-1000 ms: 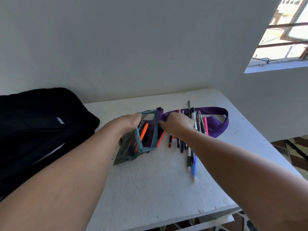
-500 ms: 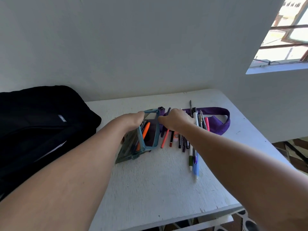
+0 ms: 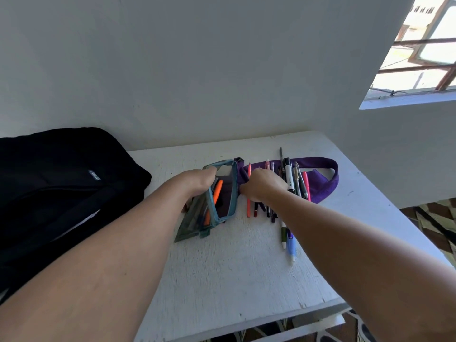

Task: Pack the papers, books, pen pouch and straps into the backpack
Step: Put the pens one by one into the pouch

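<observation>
Pen pouch [image 3: 217, 201], teal and see-through, is held propped open near the middle of the counter [image 3: 234, 272], toward its back edge. Left hand [image 3: 199, 181] is clamped on the pouch's upper rim, fingers curled over it; an orange pen [image 3: 214, 198] is seen inside. Right hand [image 3: 265, 183] is curled over the left end of a row of loose pens [image 3: 293, 183], just beside the pouch mouth; a dark pen appears pinched, though this is judged, not plainly seen. A purple strap [image 3: 325, 180] lies under the pens, looped toward the counter's back right corner. Black backpack [image 3: 56, 183] sits at the counter's left edge, well apart from the pens.

Step judged in hand: loose pens being loaded into the pouch, before pouch and strap are packed.

- Mouth is best kept wide and tilted toward the right hand.
- Pens are best gathered a few at a time, aligned lengthwise, slid in tip first.
- Strap should be left flat so nothing rolls toward the right edge.

Hidden or unclear:
- Right fingertips are covered by the back of the hand.
- Pen count cannot be told; several overlap.
- Backpack is cut off at the left; whether its zip is open cannot be told, though a pale sliver suggests paper.
- No books are seen.
</observation>
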`<action>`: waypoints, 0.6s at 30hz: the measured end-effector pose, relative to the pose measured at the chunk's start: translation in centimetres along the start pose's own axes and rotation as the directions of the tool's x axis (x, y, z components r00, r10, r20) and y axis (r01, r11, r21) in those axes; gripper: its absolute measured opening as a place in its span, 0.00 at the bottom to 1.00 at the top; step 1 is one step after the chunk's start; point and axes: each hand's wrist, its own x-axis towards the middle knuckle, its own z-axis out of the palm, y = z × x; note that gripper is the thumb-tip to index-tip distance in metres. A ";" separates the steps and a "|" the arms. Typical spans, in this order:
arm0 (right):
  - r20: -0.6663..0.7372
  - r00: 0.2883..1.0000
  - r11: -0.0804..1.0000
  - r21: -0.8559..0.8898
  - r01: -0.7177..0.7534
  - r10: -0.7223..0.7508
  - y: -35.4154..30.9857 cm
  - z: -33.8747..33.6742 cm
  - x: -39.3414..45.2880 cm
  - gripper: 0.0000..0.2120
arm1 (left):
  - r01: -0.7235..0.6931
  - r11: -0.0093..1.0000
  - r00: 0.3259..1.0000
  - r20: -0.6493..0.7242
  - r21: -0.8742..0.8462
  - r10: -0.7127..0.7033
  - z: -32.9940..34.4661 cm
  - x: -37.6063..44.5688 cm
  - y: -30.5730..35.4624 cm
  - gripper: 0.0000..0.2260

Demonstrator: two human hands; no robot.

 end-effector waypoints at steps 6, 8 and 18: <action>-0.208 0.978 0.807 0.580 0.114 0.011 -1.5 -1.6 -0.7 0.14 | -0.018 0.998 1.000 -0.005 -0.066 0.017 0.0 -0.1 0.1 0.31; -0.212 0.976 0.673 0.730 0.121 0.054 -2.4 -1.6 -1.2 0.13 | -0.006 0.994 1.000 0.018 -0.108 0.008 0.0 -0.5 0.3 0.31; 0.162 0.935 0.846 0.495 0.199 -0.314 -4.4 2.6 -2.4 0.09 | 0.050 0.953 0.999 -0.003 -0.298 -0.053 -0.3 -1.6 0.0 0.27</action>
